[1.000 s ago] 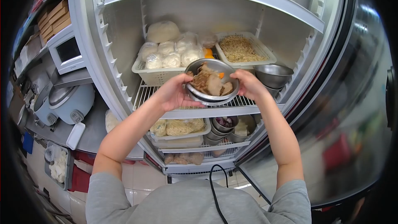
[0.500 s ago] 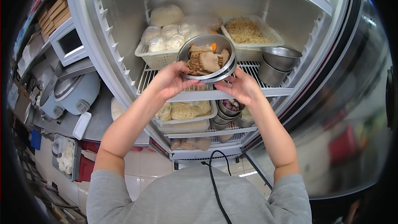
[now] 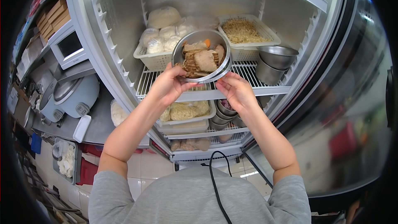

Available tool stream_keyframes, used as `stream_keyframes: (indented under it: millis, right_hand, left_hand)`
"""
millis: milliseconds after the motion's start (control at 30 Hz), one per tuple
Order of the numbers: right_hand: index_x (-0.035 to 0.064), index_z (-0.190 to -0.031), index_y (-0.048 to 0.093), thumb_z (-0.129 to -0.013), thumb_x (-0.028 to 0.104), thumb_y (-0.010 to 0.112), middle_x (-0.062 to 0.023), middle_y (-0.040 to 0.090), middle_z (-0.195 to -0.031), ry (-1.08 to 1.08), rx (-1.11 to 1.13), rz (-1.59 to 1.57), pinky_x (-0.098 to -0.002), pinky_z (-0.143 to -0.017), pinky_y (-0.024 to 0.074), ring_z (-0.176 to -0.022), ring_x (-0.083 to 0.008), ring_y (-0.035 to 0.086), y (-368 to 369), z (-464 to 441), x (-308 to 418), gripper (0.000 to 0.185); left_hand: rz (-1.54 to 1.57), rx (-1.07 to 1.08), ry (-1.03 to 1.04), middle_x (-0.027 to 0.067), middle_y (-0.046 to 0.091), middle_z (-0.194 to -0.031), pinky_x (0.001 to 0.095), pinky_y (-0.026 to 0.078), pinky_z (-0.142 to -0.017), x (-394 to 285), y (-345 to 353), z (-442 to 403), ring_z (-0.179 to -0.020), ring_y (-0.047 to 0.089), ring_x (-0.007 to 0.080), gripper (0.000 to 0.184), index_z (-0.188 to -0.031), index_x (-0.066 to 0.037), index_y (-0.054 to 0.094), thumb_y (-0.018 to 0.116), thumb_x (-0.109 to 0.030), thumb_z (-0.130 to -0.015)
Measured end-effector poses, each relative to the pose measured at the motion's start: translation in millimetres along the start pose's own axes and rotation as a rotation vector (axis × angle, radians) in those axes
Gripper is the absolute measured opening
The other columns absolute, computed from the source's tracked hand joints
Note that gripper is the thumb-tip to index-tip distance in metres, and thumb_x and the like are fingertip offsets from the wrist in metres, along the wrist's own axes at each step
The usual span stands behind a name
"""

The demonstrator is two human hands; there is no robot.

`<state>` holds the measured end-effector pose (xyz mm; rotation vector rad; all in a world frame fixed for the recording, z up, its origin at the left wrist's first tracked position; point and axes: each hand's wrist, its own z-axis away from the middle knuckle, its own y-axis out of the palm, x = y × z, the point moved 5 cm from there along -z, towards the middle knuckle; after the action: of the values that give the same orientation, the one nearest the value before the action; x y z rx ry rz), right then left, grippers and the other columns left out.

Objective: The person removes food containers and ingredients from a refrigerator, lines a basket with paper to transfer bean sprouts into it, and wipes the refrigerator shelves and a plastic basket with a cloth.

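A round metal bowl of cooked sliced meat, with an orange piece at its far side, is held up in front of the fridge shelf. A second metal rim shows just beneath it at the lower right. My left hand grips the near left side, thumb over the rim and fingers below. My right hand is closed at the lower right edge, its fingertips pinching the lower rim. Behind the bowl stand a white basket of wrapped white bundles and another basket of bean sprouts.
Stacked metal pots stand on the right of the wire shelf. Below are a tray of noodles and more metal bowls. The glass door is swung out to the right. Rice cookers sit on the left counter.
The bowl has shifted slightly left with both hands. My right hand has moved left and a little down along the rim, and the bowl's contents face me more.
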<state>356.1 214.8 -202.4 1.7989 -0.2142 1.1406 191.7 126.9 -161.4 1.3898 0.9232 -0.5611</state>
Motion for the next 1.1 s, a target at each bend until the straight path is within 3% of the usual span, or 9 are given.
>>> stream_keyframes:
  millis: [167,433,500,600,667,733,800,933,1100]
  right_hand:
    - [0.0011,-0.094,0.055,-0.079,0.01,0.061,-0.0052,0.058,-0.086,0.057,0.062,0.087,-0.0296,-0.075,0.0463,-0.08,-0.0142,0.056,17.3,-0.8,4.8,0.019]
    - [0.0013,-0.091,0.055,-0.081,0.002,0.059,-0.0046,0.058,-0.085,-0.916,0.102,0.424,-0.024,-0.072,0.0469,-0.079,-0.0115,0.057,101.0,1.1,109.3,0.011]
    - [0.0014,-0.088,0.061,-0.076,0.007,0.064,-0.0063,0.061,-0.086,-0.98,0.393,1.114,-0.03,-0.074,0.0471,-0.078,-0.0185,0.058,144.1,-5.8,93.6,0.014]
    - [0.0089,-0.099,0.065,-0.077,0.009,0.063,-0.0065,0.061,-0.104,-0.891,0.732,1.185,-0.0306,-0.084,0.0439,-0.095,-0.0154,0.056,163.6,-26.5,66.5,0.022]
    - [0.0065,-0.101,0.064,-0.08,0.011,0.06,-0.0076,0.063,-0.1,-0.529,0.413,1.314,-0.0314,-0.083,0.0463,-0.092,-0.0175,0.059,157.1,-73.4,87.4,0.022]
    - [0.005,-0.102,0.063,-0.077,0.005,0.057,-0.0101,0.063,-0.099,-0.673,0.256,1.231,-0.0311,-0.082,0.0475,-0.091,-0.0197,0.061,128.3,-134.8,110.3,0.026]
    - [0.0092,-0.113,0.056,-0.073,0.005,0.053,-0.0171,0.054,-0.115,-0.722,0.062,1.737,-0.0364,-0.093,0.0407,-0.108,-0.0306,0.051,100.0,-190.4,116.8,0.041]
    - [0.0261,-0.124,0.044,-0.068,0.002,0.059,-0.0163,0.031,-0.136,-0.466,0.084,2.149,-0.0384,-0.096,0.0381,-0.12,-0.0359,0.037,64.6,-257.5,76.2,0.063]
    - [0.0233,-0.125,0.04,-0.06,0.013,0.07,-0.0172,0.042,-0.127,-0.341,0.039,2.163,-0.0383,-0.095,0.0393,-0.116,-0.0343,0.043,53.3,-293.4,60.5,0.073]
  left_hand:
    - [0.14,0.068,-0.078,0.0204,0.049,-0.106,0.0316,0.058,-0.066,-10.8,-13.0,20.1,-0.091,0.057,0.0424,0.025,-0.102,0.001,0.039,0.044,0.003,-0.078]
    - [0.186,-0.089,-0.074,0.024,0.048,-0.112,0.0313,0.059,-0.064,-22.4,-44.7,60.3,-0.088,0.058,0.0449,0.033,-0.108,0.002,0.037,0.042,0.003,-0.076]
    - [0.148,-0.084,-0.061,0.0235,0.048,-0.112,0.0316,0.059,-0.064,-24.1,-47.6,64.4,-0.088,0.058,0.0435,0.037,-0.112,0.001,0.035,0.043,0.003,-0.076]
    - [0.136,-0.14,-0.036,0.0226,0.047,-0.113,0.0315,0.059,-0.064,-25.7,-54.6,68.3,-0.087,0.059,0.0423,0.042,-0.117,-0.001,0.033,0.042,0.003,-0.077]
    - [0.149,-0.199,-0.027,0.0236,0.047,-0.113,0.0303,0.059,-0.062,-26.7,-60.5,73.4,-0.084,0.059,0.0428,0.044,-0.12,-0.001,0.033,0.042,0.002,-0.077]
    - [0.147,-0.268,-0.006,0.025,0.047,-0.113,0.0293,0.059,-0.057,-27.3,-68.0,83.1,-0.081,0.06,0.0434,0.048,-0.123,-0.002,0.031,0.041,0.001,-0.076]
    - [0.153,-0.273,0.011,0.0249,0.047,-0.113,0.0288,0.059,-0.057,-31.2,-68.7,95.7,-0.08,0.06,0.0435,0.049,-0.124,-0.003,0.031,0.041,0.001,-0.076]
    - [0.197,-0.294,0.046,0.0208,0.046,-0.117,0.0398,0.057,-0.065,-31.5,-78.9,128.1,-0.09,0.058,0.0377,0.054,-0.129,-0.006,0.028,0.04,0.001,-0.076]
    - [0.25,-0.324,0.092,0.019,0.042,-0.124,0.0507,0.053,-0.073,-28.1,-92.5,183.6,-0.101,0.054,0.0352,0.058,-0.132,-0.005,0.024,0.04,0.001,-0.077]
